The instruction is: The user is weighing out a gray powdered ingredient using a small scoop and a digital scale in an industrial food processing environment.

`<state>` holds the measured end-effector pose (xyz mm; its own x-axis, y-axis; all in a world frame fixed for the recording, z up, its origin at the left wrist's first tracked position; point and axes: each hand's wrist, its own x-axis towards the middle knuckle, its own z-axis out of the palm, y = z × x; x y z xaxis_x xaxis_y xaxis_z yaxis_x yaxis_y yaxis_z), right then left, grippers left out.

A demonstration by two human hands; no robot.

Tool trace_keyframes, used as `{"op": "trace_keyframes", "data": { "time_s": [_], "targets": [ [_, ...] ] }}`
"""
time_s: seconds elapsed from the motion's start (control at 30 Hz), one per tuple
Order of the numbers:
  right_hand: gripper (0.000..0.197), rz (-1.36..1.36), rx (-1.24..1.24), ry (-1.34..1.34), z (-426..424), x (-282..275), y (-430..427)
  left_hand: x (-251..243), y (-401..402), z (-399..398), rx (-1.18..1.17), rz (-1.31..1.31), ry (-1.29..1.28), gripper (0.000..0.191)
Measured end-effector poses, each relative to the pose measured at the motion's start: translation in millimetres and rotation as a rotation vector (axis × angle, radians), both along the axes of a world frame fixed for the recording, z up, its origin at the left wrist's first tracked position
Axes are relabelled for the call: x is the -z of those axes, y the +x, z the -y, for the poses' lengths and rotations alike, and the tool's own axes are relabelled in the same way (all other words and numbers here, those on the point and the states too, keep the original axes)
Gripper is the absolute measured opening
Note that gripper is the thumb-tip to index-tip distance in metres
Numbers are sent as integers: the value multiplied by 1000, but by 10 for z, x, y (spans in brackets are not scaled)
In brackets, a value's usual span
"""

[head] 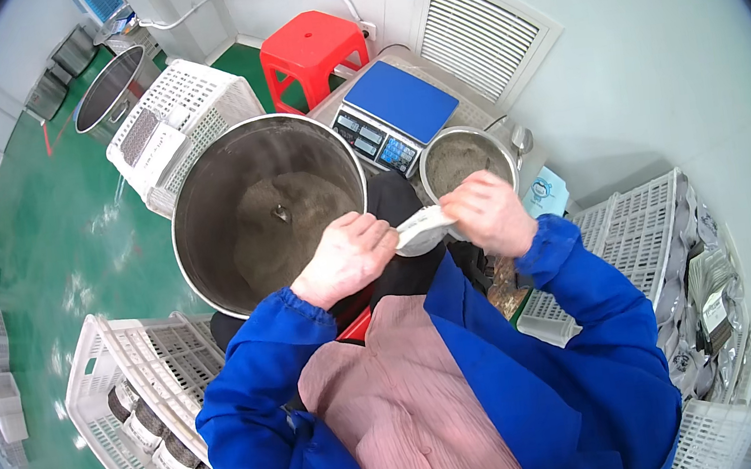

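My left hand [353, 255] and my right hand [488, 210] pinch opposite ends of a small whitish pouch [421, 230], stretched between them above my lap. The pouch bears printing; what it contains cannot be made out. To the left stands a large steel pot [193, 208], partly filled with grey-brown granular material [303, 215] that has a small shiny object [281, 213] in it. A smaller steel pot [510, 155] with similar grey material [454, 158] lies just beyond my right hand.
A digital scale with a blue platform [401, 101] sits behind the pots, near a red plastic stool [309, 39]. White crates [190, 95] flank me, one with filled pouches [162, 443] at lower left, another with silvery packets [701, 307] at right. A wall vent [484, 28] is ahead.
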<state>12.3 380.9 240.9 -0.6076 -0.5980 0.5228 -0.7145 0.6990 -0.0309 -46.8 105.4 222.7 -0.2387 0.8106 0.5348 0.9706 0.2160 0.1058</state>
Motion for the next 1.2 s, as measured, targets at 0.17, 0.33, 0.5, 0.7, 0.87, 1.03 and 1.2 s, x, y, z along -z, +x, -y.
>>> {"op": "trace_keyframes", "data": {
  "time_s": [0.17,0.33,0.5,0.7,0.87,1.03,1.2],
  "targets": [
    [19,50,66,6,-74,-70,47,38,3,-23,-105,135,105,20],
    [23,92,-74,68,453,-208,-20,-57,145,-171,-132,37,-25,9],
    [26,124,-181,26,617,-362,-45,-112,233,206,-201,-126,33,12],
    [18,38,-314,-57,1065,-584,-349,-607,476,1152,-478,-204,-81,12],
    [28,14,-405,-213,1846,-585,-744,-986,640,1966,-763,-105,-235,9],
    [42,256,-347,-166,2294,-153,-947,-1750,1113,3122,-1346,-101,-412,6],
    [32,425,-371,-38,2356,796,-1180,-1824,1508,4408,-1891,73,-70,29]
  ]
}}
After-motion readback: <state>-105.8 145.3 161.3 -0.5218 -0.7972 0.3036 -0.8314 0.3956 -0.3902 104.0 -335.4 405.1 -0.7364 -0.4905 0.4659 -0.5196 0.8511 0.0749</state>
